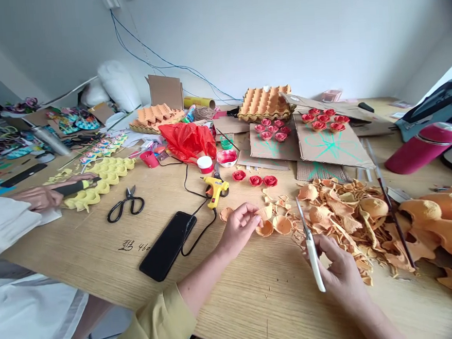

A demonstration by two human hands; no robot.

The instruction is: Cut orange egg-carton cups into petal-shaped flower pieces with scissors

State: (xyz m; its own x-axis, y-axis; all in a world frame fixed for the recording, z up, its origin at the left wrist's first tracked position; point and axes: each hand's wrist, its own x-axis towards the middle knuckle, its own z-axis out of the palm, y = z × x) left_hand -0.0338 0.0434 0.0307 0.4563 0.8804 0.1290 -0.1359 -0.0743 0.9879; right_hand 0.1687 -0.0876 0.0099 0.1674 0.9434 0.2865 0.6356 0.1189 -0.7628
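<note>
My left hand (242,227) pinches a small orange egg-carton petal piece (266,211) between thumb and fingertips. Just beneath it, cut orange egg-carton cups (282,225) lie on the table, and another orange cup (225,214) sits left of the hand. My right hand (339,267) grips a pair of white-handled scissors (313,261), blades pointing up and away from me. Whether the blades are parted is hard to see. Right of the scissors spreads a heap of orange carton scraps (337,213). Three red paper roses (255,181) stand beyond my left hand.
A yellow glue gun (214,190), black phone (167,246) and black scissors (126,203) lie to the left. A co-worker's hand (42,195) works at a yellow egg tray (110,177). Cardboard (329,149) with roses, a pink bottle (426,148) and orange egg carton (446,216) are right.
</note>
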